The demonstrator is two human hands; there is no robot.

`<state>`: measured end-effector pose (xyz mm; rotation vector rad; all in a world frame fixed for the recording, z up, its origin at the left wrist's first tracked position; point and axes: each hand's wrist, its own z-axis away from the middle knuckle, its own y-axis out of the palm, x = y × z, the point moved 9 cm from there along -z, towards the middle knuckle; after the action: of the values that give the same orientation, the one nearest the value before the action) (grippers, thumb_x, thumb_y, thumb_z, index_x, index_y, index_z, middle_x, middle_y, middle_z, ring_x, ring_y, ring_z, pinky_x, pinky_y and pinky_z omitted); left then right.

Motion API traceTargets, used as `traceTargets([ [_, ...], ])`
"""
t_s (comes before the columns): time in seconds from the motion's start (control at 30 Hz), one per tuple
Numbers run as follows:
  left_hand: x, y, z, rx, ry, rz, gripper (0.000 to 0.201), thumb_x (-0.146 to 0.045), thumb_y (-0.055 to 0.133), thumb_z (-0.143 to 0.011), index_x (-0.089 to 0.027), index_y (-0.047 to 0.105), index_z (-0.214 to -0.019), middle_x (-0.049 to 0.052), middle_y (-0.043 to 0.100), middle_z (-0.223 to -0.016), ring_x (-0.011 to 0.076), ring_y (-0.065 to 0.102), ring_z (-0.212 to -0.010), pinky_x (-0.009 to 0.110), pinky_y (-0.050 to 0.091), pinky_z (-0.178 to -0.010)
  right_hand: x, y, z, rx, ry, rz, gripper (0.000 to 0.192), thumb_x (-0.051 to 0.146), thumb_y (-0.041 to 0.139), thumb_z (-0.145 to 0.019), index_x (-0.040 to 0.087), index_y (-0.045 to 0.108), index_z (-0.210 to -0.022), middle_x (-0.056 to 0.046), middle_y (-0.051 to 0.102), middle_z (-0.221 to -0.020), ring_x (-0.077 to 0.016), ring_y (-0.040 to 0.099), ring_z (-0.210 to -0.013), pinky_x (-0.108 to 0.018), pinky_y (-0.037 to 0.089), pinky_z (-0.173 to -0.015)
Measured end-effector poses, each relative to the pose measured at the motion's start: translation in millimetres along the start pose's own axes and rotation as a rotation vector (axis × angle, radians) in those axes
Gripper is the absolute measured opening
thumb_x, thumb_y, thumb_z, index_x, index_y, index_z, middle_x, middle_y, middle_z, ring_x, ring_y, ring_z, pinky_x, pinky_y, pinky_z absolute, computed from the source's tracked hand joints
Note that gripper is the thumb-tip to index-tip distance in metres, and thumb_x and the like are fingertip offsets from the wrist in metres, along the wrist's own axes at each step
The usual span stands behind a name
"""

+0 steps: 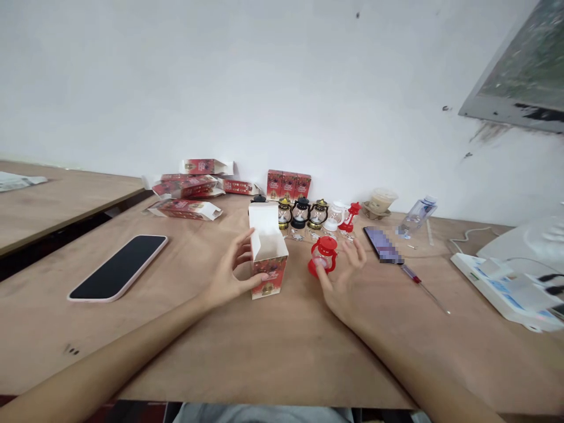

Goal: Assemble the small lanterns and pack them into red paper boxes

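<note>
A red printed cardboard box [269, 275] stands upright on the table with its white top flap raised. My left hand [231, 270] grips it from the left, thumb across the front and fingers along the side and back. To the right of the box is a small red toy lantern [325, 254] with a clear middle. Around its right side my right hand [343, 279] is spread, the thumb overlapping the lantern's lower front and the fingers apart from it. Whether the thumb presses on it I cannot tell.
Several small lanterns [301, 212] line up behind, before closed red boxes [288, 185]. Opened boxes [187, 187] are heaped at back left. A pink-edged phone [120, 268] lies left; another phone [382, 244], a screwdriver [425, 289], a bottle [418, 216], a cup [381, 201] and a power strip [506, 292] are right.
</note>
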<state>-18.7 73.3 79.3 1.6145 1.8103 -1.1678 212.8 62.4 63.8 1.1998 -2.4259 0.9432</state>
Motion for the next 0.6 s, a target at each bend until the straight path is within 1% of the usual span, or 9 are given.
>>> traceTargets([
  [0.03, 2.0, -0.3, -0.8, -0.002, -0.026, 0.015, 0.08, -0.03, 0.073, -0.071, -0.026, 0.028, -0.138, 0.01, 0.053, -0.125, 0.025, 0.054, -0.113, 0.042, 0.05, -0.093, -9.1, -4.4, -2.7, -0.068, 0.069, -0.005, 0.075, 0.029, 0.058, -0.084, 0.025, 0.01, -0.141, -0.016, 0.011, -0.147, -0.0348, 0.009, -0.14, -0.065, 0.018, -0.108],
  [0.07, 3.2, -0.9, -1.4, -0.006, -0.043, 0.026, 0.081, -0.031, 0.073, -0.071, -0.026, 0.028, -0.138, 0.009, 0.053, -0.124, 0.0249, 0.054, -0.114, 0.042, 0.049, -0.093, -18.1, -8.6, -4.1, -0.145, 0.141, -0.031, 0.074, 0.033, 0.06, -0.083, 0.023, 0.014, -0.14, -0.018, 0.018, -0.145, -0.0327, 0.022, -0.137, -0.061, 0.025, -0.108],
  [0.1, 3.6, -1.4, -1.8, -0.011, -0.049, 0.035, 0.081, -0.031, 0.074, -0.07, -0.026, 0.028, -0.138, 0.009, 0.054, -0.124, 0.0247, 0.054, -0.114, 0.042, 0.049, -0.094, -25.7, -9.5, -4.8, -0.193, 0.2, -0.069, 0.072, 0.036, 0.061, -0.082, 0.022, 0.018, -0.138, -0.018, 0.026, -0.143, -0.03, 0.033, -0.132, -0.056, 0.032, -0.106],
  [0.13, 3.4, -1.5, -2.0, -0.012, -0.048, 0.043, 0.081, -0.031, 0.074, -0.07, -0.026, 0.029, -0.137, 0.009, 0.054, -0.124, 0.0246, 0.054, -0.113, 0.042, 0.049, -0.094, -32.9, -6.6, -5.2, -0.201, 0.261, -0.117, 0.071, 0.038, 0.062, -0.08, 0.022, 0.022, -0.137, -0.017, 0.033, -0.14, -0.0271, 0.042, -0.126, -0.051, 0.038, -0.103],
  [0.2, 2.3, -1.0, -2.2, -0.01, -0.035, 0.059, 0.08, -0.031, 0.075, -0.069, -0.026, 0.031, -0.136, 0.009, 0.054, -0.123, 0.0242, 0.054, -0.113, 0.041, 0.049, -0.093, -43.2, 2.8, -5.3, -0.163, 0.356, -0.209, 0.07, 0.043, 0.062, -0.08, 0.022, 0.026, -0.136, -0.015, 0.041, -0.135, -0.0232, 0.051, -0.116, -0.043, 0.045, -0.096],
  [0.33, 1.7, 1.4, -2.0, 0.003, -0.015, 0.095, 0.073, -0.031, 0.075, -0.069, -0.026, 0.035, -0.131, 0.009, 0.052, -0.124, 0.0243, 0.054, -0.111, 0.041, 0.049, -0.092, -58.1, 11.9, 1.0, -0.117, 0.528, -0.292, 0.068, 0.05, 0.055, -0.082, 0.018, 0.028, -0.135, -0.014, 0.054, -0.121, -0.0225, 0.058, -0.105, -0.04, 0.048, -0.091],
  [0.43, 2.7, 2.3, -1.8, 0.002, -0.016, 0.134, 0.071, -0.031, 0.075, -0.069, -0.026, 0.037, -0.128, 0.009, 0.051, -0.124, 0.0246, 0.054, -0.111, 0.041, 0.048, -0.091, -69.7, 14.3, 7.9, -0.13, 0.658, -0.35, 0.069, 0.055, 0.058, -0.078, 0.016, 0.034, -0.13, -0.013, 0.059, -0.113, -0.0236, 0.059, -0.101, -0.04, 0.049, -0.088],
  [0.5, 4.1, 3.0, -1.8, 0.005, -0.031, 0.154, 0.07, -0.029, 0.076, -0.069, -0.026, 0.036, -0.127, 0.008, 0.049, -0.126, 0.0251, 0.053, -0.113, 0.042, 0.047, -0.093, -73.1, 15.1, 9.2, -0.145, 0.692, -0.391, 0.069, 0.055, 0.062, -0.074, 0.017, 0.037, -0.127, -0.012, 0.059, -0.113, -0.0236, 0.059, -0.101, -0.039, 0.049, -0.087],
  [0.6, 6.6, 5.0, -1.8, 0.027, -0.06, 0.175, 0.071, -0.028, 0.075, -0.069, -0.028, 0.035, -0.127, 0.008, 0.048, -0.128, 0.0252, 0.05, -0.117, 0.042, 0.045, -0.095, -71.6, 13.2, 7.0, -0.179, 0.685, -0.442, 0.065, 0.052, 0.064, -0.073, 0.019, 0.041, -0.124, -0.011, 0.058, -0.117, -0.0232, 0.057, -0.106, -0.039, 0.046, -0.091],
])
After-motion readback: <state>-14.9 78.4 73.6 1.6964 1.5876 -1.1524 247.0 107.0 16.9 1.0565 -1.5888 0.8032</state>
